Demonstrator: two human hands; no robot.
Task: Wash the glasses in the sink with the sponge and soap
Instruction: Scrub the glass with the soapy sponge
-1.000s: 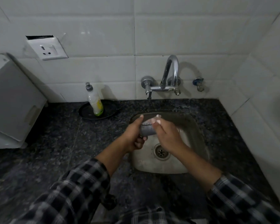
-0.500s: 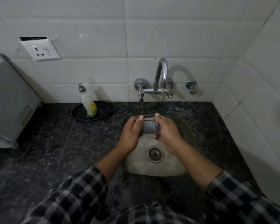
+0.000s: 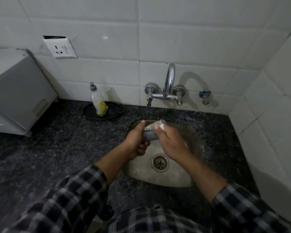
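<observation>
Two hands work one glass over the sink, most of it hidden.

The left hand has its grip wrapped round a small glass, held on its side above the back of the steel sink. The right hand covers the glass's mouth with something white under its fingertips; sponge or foam, I can't tell, nor whether that grip is clenched. The drain lies open below. The soap bottle stands on a black plate on the dark speckled desk, left of the tap.
</observation>
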